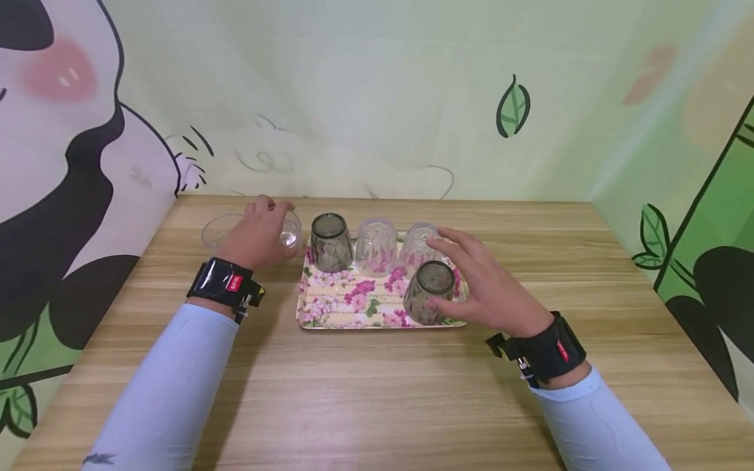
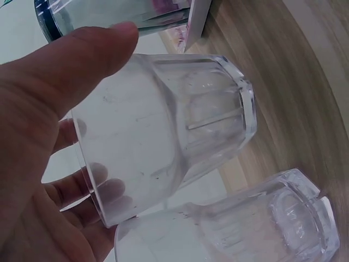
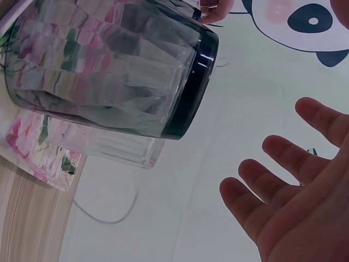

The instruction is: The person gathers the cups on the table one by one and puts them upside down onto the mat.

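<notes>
My left hand (image 1: 256, 232) grips an upright clear glass (image 2: 158, 131) near its rim, thumb on one side and fingers on the other. A second clear glass (image 2: 229, 234) stands beside it, left of the floral tray (image 1: 338, 318). On the tray, upside down, are a smoky grey glass (image 1: 331, 245) at the back left, two clear glasses (image 1: 377, 245) along the back, and another smoky grey glass (image 1: 427, 297) at the front right. Around that front glass my right hand (image 1: 491, 288) is spread; the right wrist view shows its fingers (image 3: 272, 188) apart from the glass.
Everything stands on a wood-grain table (image 1: 353, 392). Behind it rises a pale green wall (image 1: 365, 98) with panda and leaf drawings, and it continues along both sides. The tray has a low raised rim.
</notes>
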Tool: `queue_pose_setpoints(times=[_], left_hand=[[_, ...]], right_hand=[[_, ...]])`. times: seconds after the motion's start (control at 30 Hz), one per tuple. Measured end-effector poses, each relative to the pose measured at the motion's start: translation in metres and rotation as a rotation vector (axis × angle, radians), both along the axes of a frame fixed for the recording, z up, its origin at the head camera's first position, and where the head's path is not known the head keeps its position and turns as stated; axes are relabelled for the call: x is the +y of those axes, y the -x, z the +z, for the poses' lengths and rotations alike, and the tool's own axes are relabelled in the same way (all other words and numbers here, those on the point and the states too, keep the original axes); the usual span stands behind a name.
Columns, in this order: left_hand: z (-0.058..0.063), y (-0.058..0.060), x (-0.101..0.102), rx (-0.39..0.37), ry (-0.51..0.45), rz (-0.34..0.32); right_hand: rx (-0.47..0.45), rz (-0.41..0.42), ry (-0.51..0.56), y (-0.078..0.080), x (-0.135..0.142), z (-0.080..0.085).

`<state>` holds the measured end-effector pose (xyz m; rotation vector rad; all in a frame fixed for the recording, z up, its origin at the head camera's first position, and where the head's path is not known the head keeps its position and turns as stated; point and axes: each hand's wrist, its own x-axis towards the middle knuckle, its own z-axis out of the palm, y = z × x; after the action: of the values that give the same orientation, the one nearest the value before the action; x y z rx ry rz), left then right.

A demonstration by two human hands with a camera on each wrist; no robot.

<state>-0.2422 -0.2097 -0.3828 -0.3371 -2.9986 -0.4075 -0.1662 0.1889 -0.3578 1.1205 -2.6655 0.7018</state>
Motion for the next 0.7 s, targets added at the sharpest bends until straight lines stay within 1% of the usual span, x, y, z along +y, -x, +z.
queue_pose_setpoints(times=[0.2, 0.33, 0.53, 0.7], left_hand=[[-0.001, 0.001, -0.002, 0.002, -0.009, -0.026], [0.001, 0.0, -0.003, -0.004, -0.022, -0.024], [0.006, -0.001, -0.004, 0.03, -0.044, -0.003], [0.01, -0.003, -0.003, 0.057, -0.05, -0.004]], right_hand=[[0.0, -0.001, -0.002, 0.0, 0.0, -0.001], [0.003, 0.002, -0.006, 0.001, 0.001, -0.001], [0.007, 0.007, -0.004, 0.001, 0.001, -0.001], [0.004, 0.005, -0.005, 0.001, 0.002, -0.001]])
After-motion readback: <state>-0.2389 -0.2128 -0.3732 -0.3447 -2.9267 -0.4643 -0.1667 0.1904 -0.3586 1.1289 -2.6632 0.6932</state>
